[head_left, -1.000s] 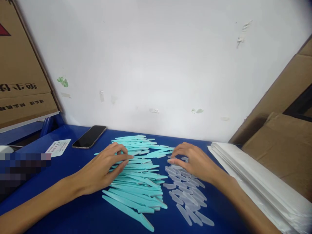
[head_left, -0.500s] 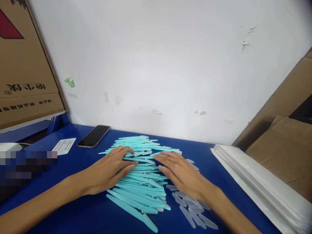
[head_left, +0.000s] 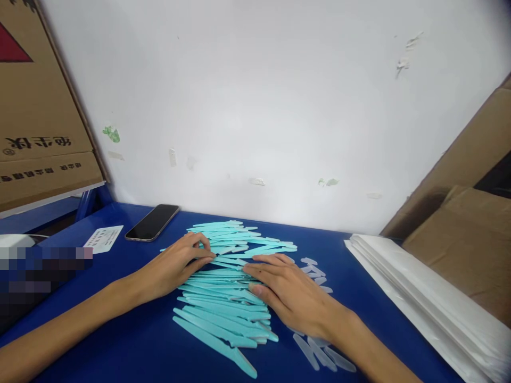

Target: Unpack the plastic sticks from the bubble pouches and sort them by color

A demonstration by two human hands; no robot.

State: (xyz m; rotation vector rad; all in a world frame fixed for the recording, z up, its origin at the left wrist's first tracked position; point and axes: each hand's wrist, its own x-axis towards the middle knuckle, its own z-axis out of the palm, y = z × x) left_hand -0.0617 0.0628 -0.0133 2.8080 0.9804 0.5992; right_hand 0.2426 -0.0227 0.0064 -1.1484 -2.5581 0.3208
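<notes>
A pile of teal eyebrow razors [head_left: 223,308] lies side by side on the blue table, handles to the left and heads to the right. My left hand [head_left: 181,260] reaches in from the left, its thumb and fingertips pinched on the handle end of one razor [head_left: 229,261] in the upper middle of the pile. Over the head ends rests my right hand [head_left: 291,287], its fingers stretched out and its thumb apart; the fingertips touch the razors there. Translucent plastic caps [head_left: 315,354] lie under and around my right wrist, some hidden by it.
A phone [head_left: 153,222] and a printed card [head_left: 104,239] lie at the back left. White flat sheets or bags [head_left: 423,298] are stacked at right, beside brown cardboard [head_left: 463,239]. A printed carton [head_left: 43,122] stands at left. A white wall [head_left: 255,106] closes off the back.
My left hand has moved slightly left and up, its fingers closing into a pinch on a razor's end. My right hand has shifted a little left and down, uncovering caps behind it.
</notes>
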